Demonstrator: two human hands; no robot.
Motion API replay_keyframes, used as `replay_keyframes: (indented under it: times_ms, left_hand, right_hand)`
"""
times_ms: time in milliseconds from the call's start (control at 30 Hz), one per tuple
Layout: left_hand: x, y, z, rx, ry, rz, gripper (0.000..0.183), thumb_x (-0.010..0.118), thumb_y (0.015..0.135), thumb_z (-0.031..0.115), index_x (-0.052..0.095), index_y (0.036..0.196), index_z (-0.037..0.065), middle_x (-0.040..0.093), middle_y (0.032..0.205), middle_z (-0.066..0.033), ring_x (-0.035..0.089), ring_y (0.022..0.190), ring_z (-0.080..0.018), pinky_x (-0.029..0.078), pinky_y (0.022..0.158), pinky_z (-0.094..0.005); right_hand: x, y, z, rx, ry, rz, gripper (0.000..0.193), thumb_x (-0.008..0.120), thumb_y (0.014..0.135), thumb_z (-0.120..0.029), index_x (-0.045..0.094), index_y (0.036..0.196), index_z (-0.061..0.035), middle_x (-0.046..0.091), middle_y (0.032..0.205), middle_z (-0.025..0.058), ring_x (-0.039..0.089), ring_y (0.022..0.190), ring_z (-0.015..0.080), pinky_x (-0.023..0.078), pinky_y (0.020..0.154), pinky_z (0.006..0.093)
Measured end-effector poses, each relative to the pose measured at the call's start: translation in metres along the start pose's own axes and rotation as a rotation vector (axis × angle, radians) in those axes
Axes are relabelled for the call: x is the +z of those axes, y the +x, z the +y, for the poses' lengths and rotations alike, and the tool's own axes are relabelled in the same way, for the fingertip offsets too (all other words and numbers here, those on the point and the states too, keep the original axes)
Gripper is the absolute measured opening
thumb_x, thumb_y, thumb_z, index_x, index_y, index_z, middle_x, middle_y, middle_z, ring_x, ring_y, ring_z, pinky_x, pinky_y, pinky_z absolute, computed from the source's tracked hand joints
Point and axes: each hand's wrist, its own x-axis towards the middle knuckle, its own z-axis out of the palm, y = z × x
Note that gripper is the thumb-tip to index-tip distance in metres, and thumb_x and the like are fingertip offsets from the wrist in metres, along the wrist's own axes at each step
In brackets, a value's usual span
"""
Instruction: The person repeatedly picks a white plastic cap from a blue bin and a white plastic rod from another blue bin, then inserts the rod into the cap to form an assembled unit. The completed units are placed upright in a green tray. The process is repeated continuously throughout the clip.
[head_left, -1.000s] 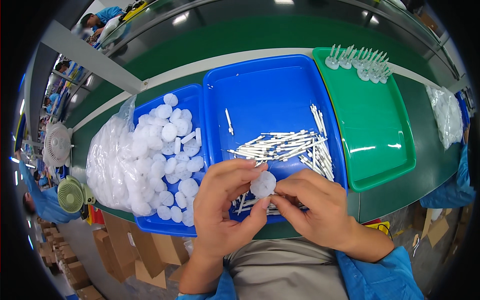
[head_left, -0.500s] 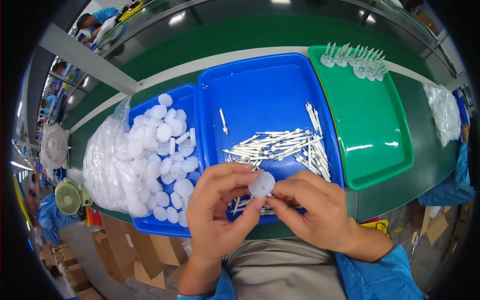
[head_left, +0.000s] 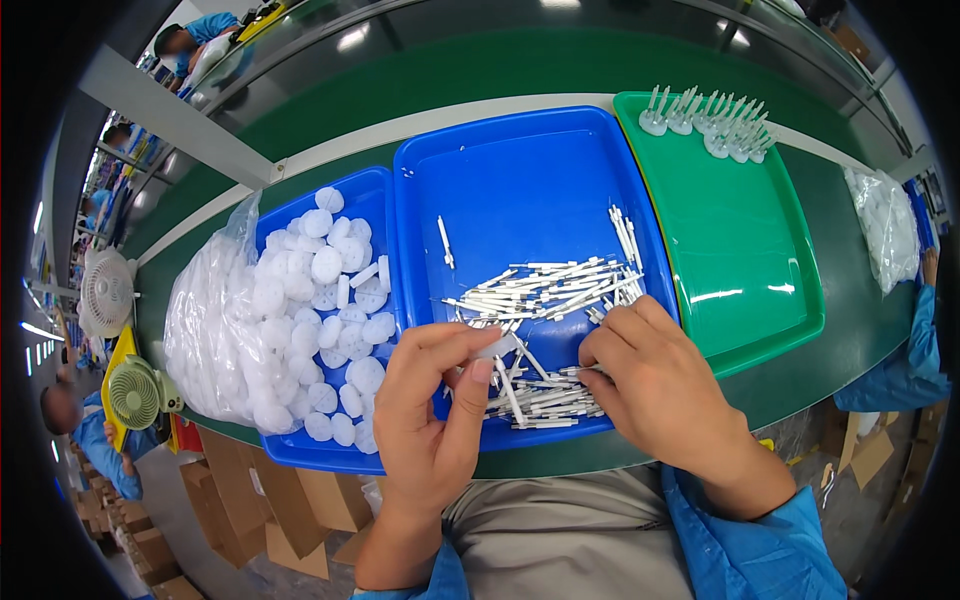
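Observation:
My left hand (head_left: 432, 415) pinches a translucent white disc (head_left: 497, 346) between thumb and fingertips, tilted over the middle tray. Two white sticks appear to stand out from the disc on the side toward my right hand; the joint is too small to make out. My right hand (head_left: 655, 385) is at the right of the stick pile (head_left: 545, 400), thumb and fingers curled together at its edge. What lies between those fingertips is hidden. The pile of thin white sticks with dark tips rests in the blue tray (head_left: 520, 180).
Left, a smaller blue tray (head_left: 390, 180) holds many white discs (head_left: 325, 265) beside a plastic bag of discs (head_left: 205, 330). Right, a green tray (head_left: 740, 270) bears several discs with upright sticks (head_left: 735, 140). A green fan (head_left: 135, 393) and cardboard boxes (head_left: 300, 500) are at lower left.
My right hand has left the disc and moved right to the sticks. My left hand keeps the disc, now tilted. At far left, a person with a yellow object has come nearer the fan.

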Motion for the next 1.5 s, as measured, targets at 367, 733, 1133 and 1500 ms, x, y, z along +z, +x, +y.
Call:
replay_keyframes:
  times_ms: [367, 733, 1133, 1500]
  left_hand:
    - [0.007, -0.004, -0.001, -0.234, -0.362, 0.009, 0.031, 0.066, 0.116, 0.004, 0.065, 0.145, -0.007, 0.079, 0.125, -0.0164, 0.078, 0.102, -0.0176, 0.063, 0.09, -0.0315]
    - [0.008, -0.009, -0.002, -0.243, -0.419, -0.004, 0.029, 0.068, 0.114, 0.001, 0.065, 0.142, -0.007, 0.08, 0.119, -0.0171, 0.079, 0.108, -0.0198, 0.063, 0.094, -0.032]
    - [0.006, -0.007, -0.006, -0.115, -0.299, -0.082, 0.027, 0.08, 0.1, -0.01, 0.073, 0.126, -0.007, 0.069, 0.127, -0.0134, 0.077, 0.112, -0.0183, 0.067, 0.095, -0.0298]
    - [0.008, -0.005, -0.004, -0.125, -0.289, -0.029, 0.021, 0.082, 0.097, -0.011, 0.073, 0.116, -0.007, 0.072, 0.116, -0.0126, 0.078, 0.103, -0.0154, 0.07, 0.088, -0.0295]
  right_hand:
    - [0.003, 0.009, -0.011, 0.002, 0.456, 0.186, 0.021, 0.084, 0.095, 0.0, 0.069, 0.11, -0.0027, 0.069, 0.104, 0.0144, 0.071, 0.096, 0.0354, 0.056, 0.082, 0.0463]
    - [0.011, 0.011, -0.02, 0.043, 0.491, 0.193, 0.017, 0.084, 0.096, -0.002, 0.072, 0.108, -0.0033, 0.071, 0.091, 0.0122, 0.074, 0.08, 0.0309, 0.056, 0.067, 0.0424]
    - [0.014, 0.008, -0.024, 0.074, 0.562, 0.166, 0.011, 0.083, 0.101, -0.008, 0.076, 0.108, -0.0028, 0.07, 0.088, 0.0109, 0.07, 0.071, 0.0264, 0.053, 0.061, 0.0394]
    - [0.019, 0.004, -0.023, 0.009, 0.532, 0.229, 0.016, 0.084, 0.101, -0.006, 0.079, 0.116, -0.0028, 0.072, 0.09, 0.0117, 0.071, 0.071, 0.0266, 0.053, 0.059, 0.0372]
